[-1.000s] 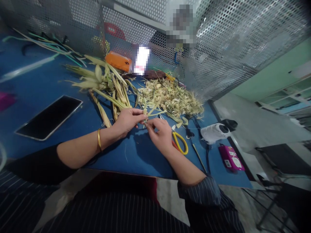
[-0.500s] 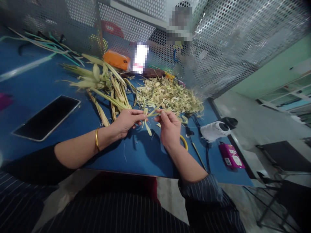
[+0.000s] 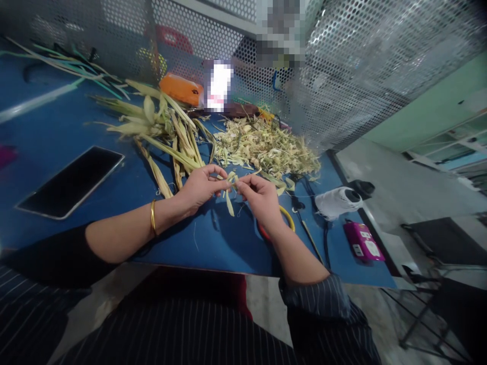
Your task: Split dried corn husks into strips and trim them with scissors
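Note:
Between my fingertips is a small knotted piece of pale green husk strip [image 3: 230, 202], one end dangling over the blue table. My left hand [image 3: 201, 188] pinches it from the left with thumb and forefinger. From the right, my right hand [image 3: 262, 198] pinches the same piece, its fingertips close to those of the left. Beyond my left hand lies a bundle of long dried husks [image 3: 182, 147]. A heap of torn husk scraps [image 3: 266, 147] spreads past my right hand. Partly hidden under my right wrist are the yellow and red handles of scissors [image 3: 287, 219].
A dark phone [image 3: 72, 181] lies at left. To the right stand a white thread spool [image 3: 338, 203] and a purple packet [image 3: 364, 241]. An orange pouch [image 3: 181, 89] and a lit screen [image 3: 219, 86] sit before the perforated metal panel [image 3: 205, 30]. Plastic strips [image 3: 79, 71] lie far left.
My right hand has moved left, bringing its fingertips close to my left hand's. The strip stretched between them has drawn in, and more of the scissor handles shows.

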Action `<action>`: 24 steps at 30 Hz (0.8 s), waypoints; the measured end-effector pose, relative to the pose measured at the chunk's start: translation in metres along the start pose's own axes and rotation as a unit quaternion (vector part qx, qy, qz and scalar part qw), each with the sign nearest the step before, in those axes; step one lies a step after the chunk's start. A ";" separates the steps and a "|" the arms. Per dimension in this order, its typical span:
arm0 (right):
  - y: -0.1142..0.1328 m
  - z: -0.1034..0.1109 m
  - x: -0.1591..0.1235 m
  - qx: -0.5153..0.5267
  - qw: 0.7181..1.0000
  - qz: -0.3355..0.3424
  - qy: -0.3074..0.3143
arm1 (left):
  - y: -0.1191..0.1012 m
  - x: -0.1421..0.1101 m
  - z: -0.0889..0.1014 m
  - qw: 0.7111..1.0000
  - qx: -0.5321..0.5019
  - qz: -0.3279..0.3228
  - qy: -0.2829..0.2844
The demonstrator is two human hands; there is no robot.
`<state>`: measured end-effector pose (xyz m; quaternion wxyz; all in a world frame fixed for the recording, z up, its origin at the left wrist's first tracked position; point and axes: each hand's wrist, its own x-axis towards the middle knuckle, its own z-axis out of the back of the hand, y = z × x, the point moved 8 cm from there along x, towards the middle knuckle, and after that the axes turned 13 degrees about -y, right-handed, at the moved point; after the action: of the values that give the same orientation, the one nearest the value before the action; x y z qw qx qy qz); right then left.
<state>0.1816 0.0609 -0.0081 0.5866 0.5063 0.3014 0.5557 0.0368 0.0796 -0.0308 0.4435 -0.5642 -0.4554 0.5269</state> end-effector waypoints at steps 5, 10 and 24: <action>-0.006 -0.003 0.001 0.029 0.998 -0.051 0.021 | -0.003 -0.003 0.000 1.000 0.019 -0.017 -0.008; -0.009 -0.002 0.002 0.026 0.998 -0.064 0.016 | 0.002 -0.001 0.001 0.999 0.046 -0.029 -0.009; -0.012 -0.004 0.003 0.051 0.998 -0.037 0.007 | -0.007 -0.001 -0.001 0.967 0.165 -0.195 0.009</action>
<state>0.1828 0.0661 -0.0201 0.5781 0.5200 0.3523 0.5208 0.0377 0.0803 -0.0241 0.6284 -0.3883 -0.4593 0.4934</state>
